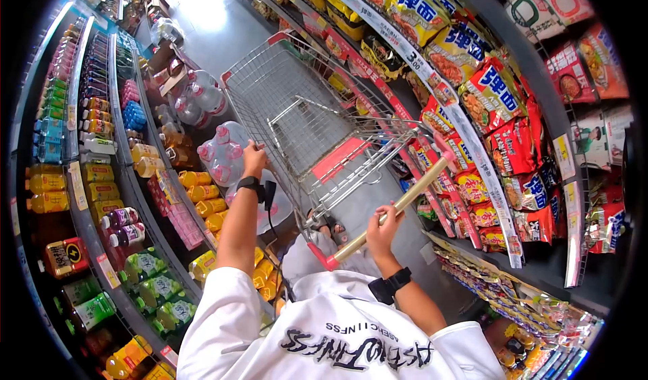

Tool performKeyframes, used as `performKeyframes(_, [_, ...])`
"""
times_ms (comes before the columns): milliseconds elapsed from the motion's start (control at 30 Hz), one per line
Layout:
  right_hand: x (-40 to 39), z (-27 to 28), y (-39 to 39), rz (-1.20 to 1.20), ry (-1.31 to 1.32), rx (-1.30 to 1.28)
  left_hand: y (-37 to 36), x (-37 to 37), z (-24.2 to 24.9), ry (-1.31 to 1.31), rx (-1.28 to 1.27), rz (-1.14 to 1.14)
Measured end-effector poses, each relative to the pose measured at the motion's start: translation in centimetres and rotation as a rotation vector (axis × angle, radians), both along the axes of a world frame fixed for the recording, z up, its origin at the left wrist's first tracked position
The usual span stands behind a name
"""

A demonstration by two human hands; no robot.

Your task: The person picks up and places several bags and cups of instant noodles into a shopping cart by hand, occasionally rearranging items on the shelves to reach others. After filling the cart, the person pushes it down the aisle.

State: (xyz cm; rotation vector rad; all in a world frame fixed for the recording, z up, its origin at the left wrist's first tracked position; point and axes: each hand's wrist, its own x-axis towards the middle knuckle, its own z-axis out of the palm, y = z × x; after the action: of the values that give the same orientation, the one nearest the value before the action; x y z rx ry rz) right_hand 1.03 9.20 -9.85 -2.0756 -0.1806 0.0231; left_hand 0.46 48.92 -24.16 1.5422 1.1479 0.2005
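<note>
My right hand [383, 229] is wrapped around the pale handle bar [418, 187] of a metal shopping cart [270, 103]. The bar has red end caps and runs slantwise in front of me. My left hand [254, 158] is closed beside the cart's left side, above shrink-wrapped packs of large clear bottles [223, 152] with pink caps. Whether its fingers hold the cart's wire or something else is hidden. The cart's wire basket shows no goods, and its folding seat has a red panel [341, 160]. Both wrists wear black bands.
Shelves of bottled drinks [128, 228] curve along the left. On the right, shelves hold bagged instant noodles [496, 96] above price strips [459, 120]. More bottle packs [199, 96] stand on the floor at the left. Grey aisle floor [209, 9] runs ahead.
</note>
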Motion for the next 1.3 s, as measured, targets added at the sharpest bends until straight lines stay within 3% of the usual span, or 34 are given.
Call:
performKeyframes(67, [1.1, -0.8, 1.5, 0.003, -0.033, -0.035, 1.7, 0.7, 1.0, -0.046, -0.192, 0.089])
performKeyframes(133, [2.2, -1.3, 3.1, -0.001, -0.03, 0.043, 2.9, 0.8, 1.1, -0.058, -0.189, 0.116])
performKeyframes(200, [3.3, -1.3, 4.8, 0.037, -0.102, -0.058, 4.4, 0.7, 0.5, 0.103, 0.352, -0.112])
performKeyframes(267, [4.4, -0.6, 7.0, 0.022, -0.019, 0.017, 5.1, 0.0, 0.8, 0.139, 0.424, -0.072])
performKeyframes(300, [4.9, -0.1, 8.3, -0.003, 0.08, 0.081, 5.7, -0.4, 1.1, 0.069, 0.324, 0.024])
performKeyframes(367, [5.8, -0.5, 10.6, 0.004, 0.009, 0.055, 5.8, -1.9, 4.6, -0.073, 0.046, 0.097])
performKeyframes(400, [6.3, -0.7, 11.7, -0.005, -0.057, 0.013, 5.6, -2.9, 4.4, -0.199, 0.117, 0.099])
performKeyframes(500, [7.5, -0.8, 14.8, 0.098, 0.007, 0.051, 1.7, -4.9, 11.7, -0.165, -0.092, 0.083])
performKeyframes(567, [8.5, -1.1, 16.8, 0.176, 0.04, 0.02, 0.4, -5.7, 11.2, -0.122, -0.135, 0.056])
performKeyframes(600, [9.0, -1.2, 17.8, 0.253, 0.069, -0.025, -1.7, -4.7, 15.7, -0.09, -0.245, 0.085])
performKeyframes(667, [10.6, -1.3, 19.7, 0.298, 0.125, 0.059, -2.2, -4.4, 13.2, -0.262, -0.18, 0.088])
performKeyframes(733, [12.7, -1.4, 21.3, 0.601, 0.121, 0.129, -2.6, -3.2, 13.1, -0.265, 0.067, 0.096])
performKeyframes(767, [14.3, -0.9, 21.8, 0.683, 0.419, 0.338, -2.6, -2.6, 13.6, -0.127, 0.232, 0.125])
performKeyframes(867, [20.0, 0.7, 22.4, 0.829, 0.518, 0.308, -2.1, -1.3, 17.2, -0.206, -0.094, 0.309])
performKeyframes(900, [21.5, 2.9, 22.3, 0.765, 0.384, 0.3, -1.2, -1.4, 16.3, -0.205, -0.097, 0.312])
performKeyframes(967, [25.3, 5.0, 22.7, 0.689, 0.282, 0.12, 0.5, -1.7, 13.2, -0.13, 0.446, 0.169])
performKeyframes(1000, [27.0, 4.5, 23.1, 0.65, 0.219, 0.087, 0.6, -1.3, 13.1, -0.129, 0.442, 0.179])
performKeyframes(1067, [29.6, 4.5, 24.3, 0.586, 0.03, -0.067, 1.6, -0.5, 13.6, 0.085, 0.776, 0.046])
performKeyframes(1100, [30.5, 4.2, 25.2, 0.581, -0.129, 0.011, 2.1, 0.0, 14.1, 0.081, 0.775, 0.068])
performKeyframes(1133, [31.2, 3.9, 26.1, 0.586, -0.126, 0.014, 3.2, 0.4, 13.9, 0.085, 0.776, 0.072])
performKeyframes(1200, [32.9, 3.8, 27.9, 0.551, -0.302, -0.063, 5.7, 1.6, 13.9, 0.068, 0.896, 0.087])
performKeyframes(1233, [33.5, 4.3, 29.0, 0.595, -0.198, -0.071, 6.8, 2.1, 14.2, 0.073, 0.855, 0.095])
performKeyframes(1300, [34.9, 4.0, 31.7, 0.609, -0.245, -0.104, 9.2, 3.2, 14.9, 0.14, 0.886, 0.1])
